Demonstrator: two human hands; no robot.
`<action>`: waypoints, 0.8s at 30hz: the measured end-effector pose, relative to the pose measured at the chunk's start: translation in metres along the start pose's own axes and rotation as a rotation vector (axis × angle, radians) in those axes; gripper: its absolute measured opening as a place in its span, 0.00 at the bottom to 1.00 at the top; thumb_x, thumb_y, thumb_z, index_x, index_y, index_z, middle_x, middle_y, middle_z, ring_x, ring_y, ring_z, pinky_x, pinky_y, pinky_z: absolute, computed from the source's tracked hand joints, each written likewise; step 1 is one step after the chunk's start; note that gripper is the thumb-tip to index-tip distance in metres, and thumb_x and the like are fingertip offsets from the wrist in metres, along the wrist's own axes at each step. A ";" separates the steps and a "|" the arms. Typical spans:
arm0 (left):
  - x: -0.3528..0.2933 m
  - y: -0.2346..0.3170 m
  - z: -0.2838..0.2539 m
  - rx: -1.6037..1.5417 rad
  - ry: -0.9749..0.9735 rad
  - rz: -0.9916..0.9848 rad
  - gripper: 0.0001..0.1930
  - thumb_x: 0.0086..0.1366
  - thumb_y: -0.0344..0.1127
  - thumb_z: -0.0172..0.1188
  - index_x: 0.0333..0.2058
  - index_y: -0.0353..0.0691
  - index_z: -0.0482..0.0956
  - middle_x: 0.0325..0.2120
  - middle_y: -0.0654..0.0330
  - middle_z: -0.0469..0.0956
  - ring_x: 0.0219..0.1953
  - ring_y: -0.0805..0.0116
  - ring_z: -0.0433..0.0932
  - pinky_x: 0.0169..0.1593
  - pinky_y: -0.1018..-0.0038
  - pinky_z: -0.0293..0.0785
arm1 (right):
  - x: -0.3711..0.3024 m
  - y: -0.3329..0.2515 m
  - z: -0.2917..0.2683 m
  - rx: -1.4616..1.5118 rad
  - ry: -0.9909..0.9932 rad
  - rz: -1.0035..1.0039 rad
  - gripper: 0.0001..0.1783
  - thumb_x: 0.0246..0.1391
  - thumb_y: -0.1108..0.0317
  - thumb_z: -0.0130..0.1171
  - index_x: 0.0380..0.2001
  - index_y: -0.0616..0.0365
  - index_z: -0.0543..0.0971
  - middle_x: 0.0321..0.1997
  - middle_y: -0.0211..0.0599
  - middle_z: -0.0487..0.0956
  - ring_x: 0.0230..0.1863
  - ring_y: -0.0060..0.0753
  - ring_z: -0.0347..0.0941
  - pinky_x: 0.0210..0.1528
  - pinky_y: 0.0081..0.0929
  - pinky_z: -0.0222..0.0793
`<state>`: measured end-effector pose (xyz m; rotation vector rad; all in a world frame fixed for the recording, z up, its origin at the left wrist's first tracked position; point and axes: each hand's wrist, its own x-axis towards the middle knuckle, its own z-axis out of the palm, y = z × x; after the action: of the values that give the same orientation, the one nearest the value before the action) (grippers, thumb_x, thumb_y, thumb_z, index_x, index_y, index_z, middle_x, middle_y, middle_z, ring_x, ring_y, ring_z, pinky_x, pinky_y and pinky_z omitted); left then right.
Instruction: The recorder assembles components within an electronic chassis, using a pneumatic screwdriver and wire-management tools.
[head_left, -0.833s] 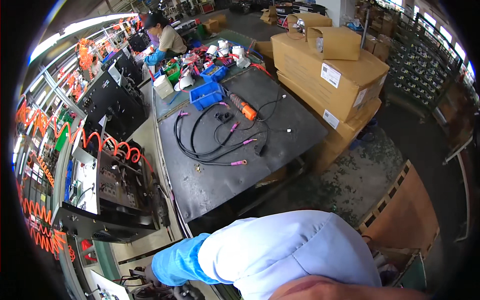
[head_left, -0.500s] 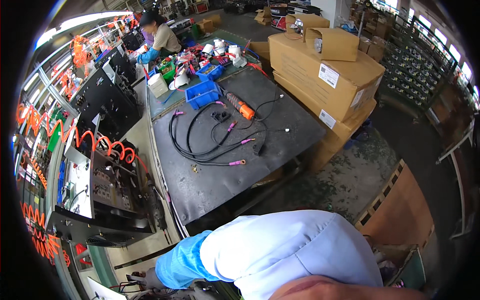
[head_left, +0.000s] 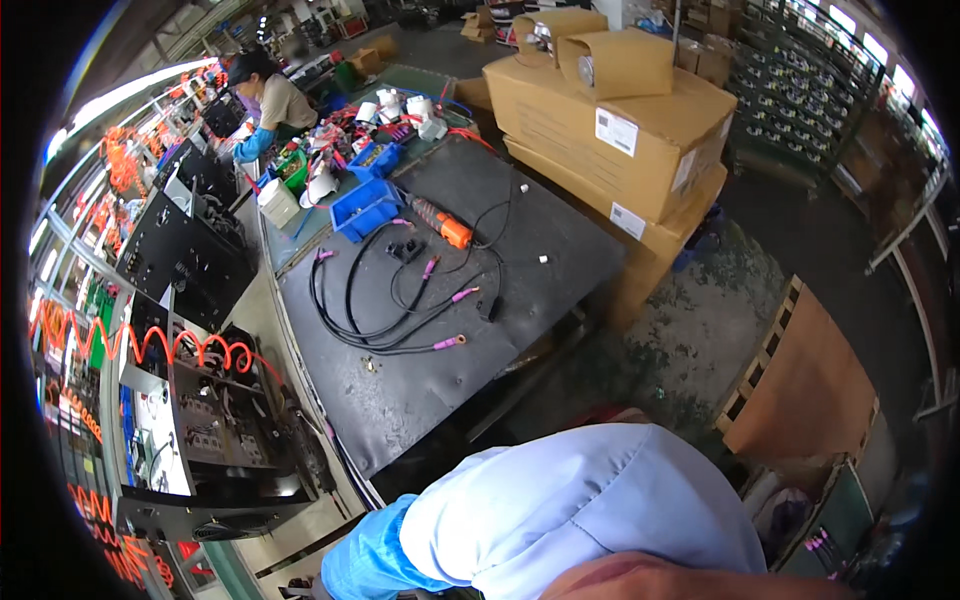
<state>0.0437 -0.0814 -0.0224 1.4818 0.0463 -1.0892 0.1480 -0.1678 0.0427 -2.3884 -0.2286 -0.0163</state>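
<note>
Blue sleeve (head_left: 375, 555) lies past the tabletop's (head_left: 405, 415) near corner; neither hand shows, so I cannot tell either grip. Left of the tabletop stands the black casing (head_left: 210, 512); a careless reach could snag the red coiled hose (head_left: 226, 351) there.

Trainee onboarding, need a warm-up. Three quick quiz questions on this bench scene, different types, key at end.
1. True or false: in the picture, the orange-ended tool lies to the right of the nearer blue bin.
2. What colour are the end sleeves on the black cables?
A) green
B) yellow
C) pinkish purple
3. Fill in: in the picture, the stacked cartons stand to the ____ of the black tabletop.

Key: 1 true; 2 C; 3 right.
</note>
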 end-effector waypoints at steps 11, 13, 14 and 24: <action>0.020 0.004 0.010 0.019 -0.039 -0.024 0.20 0.63 0.49 0.52 0.44 0.40 0.73 0.37 0.58 0.75 0.41 0.67 0.74 0.47 0.71 0.72 | -0.022 0.030 -0.013 -0.021 0.095 0.029 0.20 0.53 0.55 0.49 0.47 0.47 0.77 0.48 0.45 0.75 0.46 0.49 0.74 0.44 0.43 0.70; 0.025 0.002 0.018 0.020 -0.054 -0.037 0.20 0.63 0.50 0.51 0.45 0.40 0.73 0.37 0.58 0.75 0.41 0.67 0.74 0.47 0.71 0.72 | -0.034 0.044 -0.023 -0.030 0.134 0.047 0.20 0.54 0.55 0.48 0.48 0.47 0.77 0.48 0.46 0.75 0.46 0.49 0.74 0.44 0.42 0.70; 0.027 0.001 0.022 0.022 -0.059 -0.038 0.20 0.63 0.50 0.51 0.45 0.40 0.73 0.37 0.58 0.75 0.41 0.67 0.74 0.47 0.71 0.72 | -0.040 0.054 -0.029 -0.039 0.160 0.065 0.20 0.54 0.55 0.48 0.48 0.47 0.77 0.48 0.46 0.75 0.46 0.49 0.74 0.44 0.42 0.69; -0.014 0.001 -0.026 -0.084 0.075 0.076 0.21 0.63 0.51 0.50 0.45 0.40 0.72 0.38 0.59 0.74 0.41 0.68 0.74 0.49 0.71 0.72 | -0.053 0.090 -0.094 -0.211 0.226 0.101 0.21 0.56 0.54 0.46 0.50 0.46 0.76 0.46 0.49 0.75 0.45 0.50 0.74 0.43 0.42 0.69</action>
<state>0.0517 -0.0535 -0.0169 1.4374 0.0864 -0.9590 0.1159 -0.3047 0.0476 -2.5785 0.0016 -0.2744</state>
